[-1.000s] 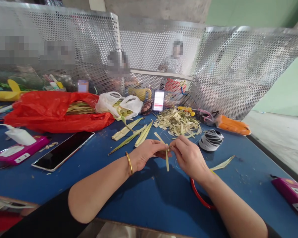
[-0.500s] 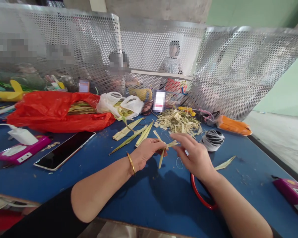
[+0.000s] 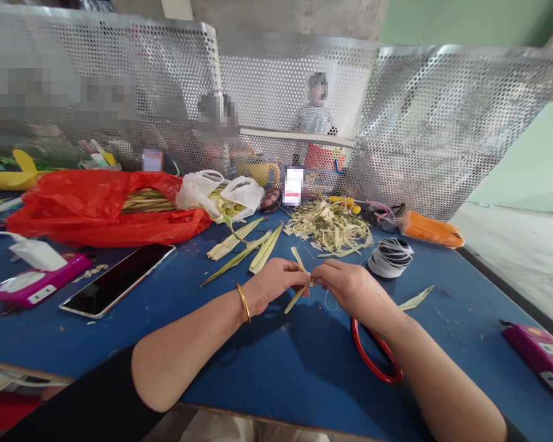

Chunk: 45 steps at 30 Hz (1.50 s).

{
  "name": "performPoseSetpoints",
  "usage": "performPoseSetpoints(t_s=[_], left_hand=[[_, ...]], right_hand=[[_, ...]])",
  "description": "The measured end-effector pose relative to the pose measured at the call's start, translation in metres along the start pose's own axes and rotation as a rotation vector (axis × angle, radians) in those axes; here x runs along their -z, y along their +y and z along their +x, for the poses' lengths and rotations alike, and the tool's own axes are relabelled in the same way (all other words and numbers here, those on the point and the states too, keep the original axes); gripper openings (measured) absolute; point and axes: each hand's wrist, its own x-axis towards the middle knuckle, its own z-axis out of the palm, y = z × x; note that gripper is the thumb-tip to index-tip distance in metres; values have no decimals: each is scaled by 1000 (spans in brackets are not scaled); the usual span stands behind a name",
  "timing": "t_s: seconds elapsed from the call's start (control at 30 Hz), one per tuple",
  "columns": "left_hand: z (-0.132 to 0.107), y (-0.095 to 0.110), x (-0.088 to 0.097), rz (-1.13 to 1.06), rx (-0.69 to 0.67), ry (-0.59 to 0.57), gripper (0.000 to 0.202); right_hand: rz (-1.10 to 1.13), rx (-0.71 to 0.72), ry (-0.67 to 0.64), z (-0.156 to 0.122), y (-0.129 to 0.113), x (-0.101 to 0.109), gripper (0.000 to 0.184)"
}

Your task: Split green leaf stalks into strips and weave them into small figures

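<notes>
Over the middle of the blue table (image 3: 267, 368) my left hand (image 3: 271, 285) and my right hand (image 3: 350, 288) meet, both pinched on a pale yellow leaf strip (image 3: 297, 288) that is folded between the fingertips. One end of the strip points up and away, the other hangs down to the left. A thin white thread (image 3: 330, 302) trails under my right hand. A gold bangle (image 3: 243, 302) circles my left wrist. Red-handled scissors (image 3: 374, 356) lie partly under my right forearm.
Loose leaf strips (image 3: 244, 245) and a heap of leaf trimmings (image 3: 329, 227) lie beyond my hands, with a thread spool (image 3: 391, 258) to the right. A red bag of leaves (image 3: 101, 205), a phone (image 3: 117, 279) and pink power strips (image 3: 32, 285) sit left. A perforated metal screen (image 3: 419, 123) backs the table; people stand behind it.
Half a second ago my right hand had drawn away to the right with fingers spread; it has come back and pinched the strip again. The strip's lower end has swung leftwards.
</notes>
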Motion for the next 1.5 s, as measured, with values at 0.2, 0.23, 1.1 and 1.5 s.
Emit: performPoseSetpoints(t_s=[0.2,0.23,1.1,1.5], left_hand=[[-1,6,3,-15,-33,-47,27],[-2,7,3,-8,-41,-43,29],[3,6,4,-8,-104,196,14],[1,5,2,-193,-9,33,18]], right_hand=[[-94,47,99,1,-6,-2,22],[-109,51,115,1,-7,-3,22],[1477,-509,307,7,-21,-17,31],[-134,26,364,-2,-13,-31,46]])
